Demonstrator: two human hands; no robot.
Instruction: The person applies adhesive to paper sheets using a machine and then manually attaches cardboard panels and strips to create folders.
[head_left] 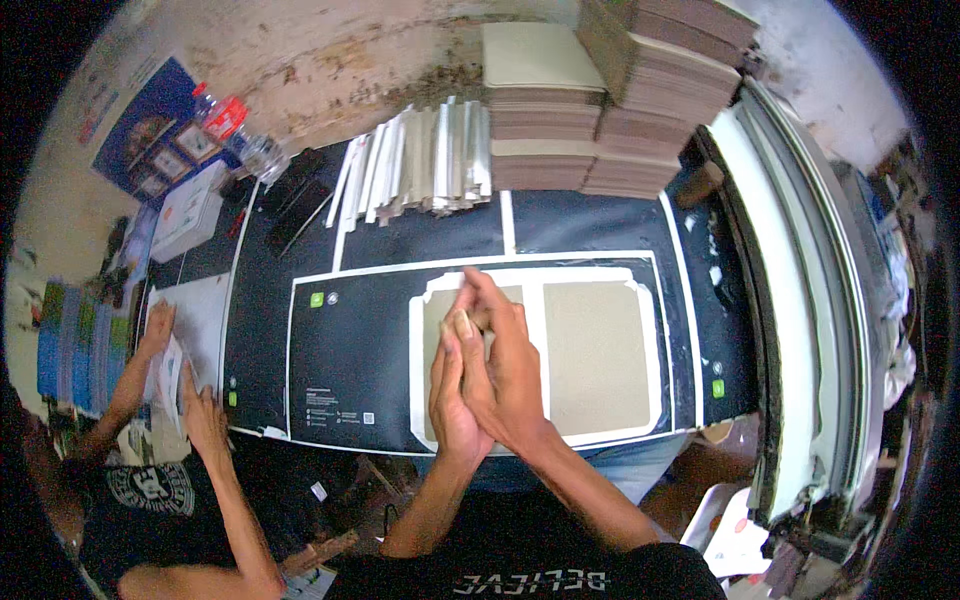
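My left hand (459,415) and my right hand (510,365) are pressed palm to palm, fingers stretched out and pointing away from me. No held thing shows; the space between the palms is hidden. Beneath them lies a black sheet (350,350) with white lines and small printed marks. On its right half sit two beige boards (600,350) side by side, bordered by white strips (537,300) with folded corners. My hands hover over the left board and cover much of it.
White and grey strips (420,160) lie at the back, beside tall stacks of brown boards (545,125). A long grey-white machine part (800,300) stands at right. At left are a bottle (240,130), a white stack (190,215) and a co-worker's hands (205,410) with white paper (170,380).
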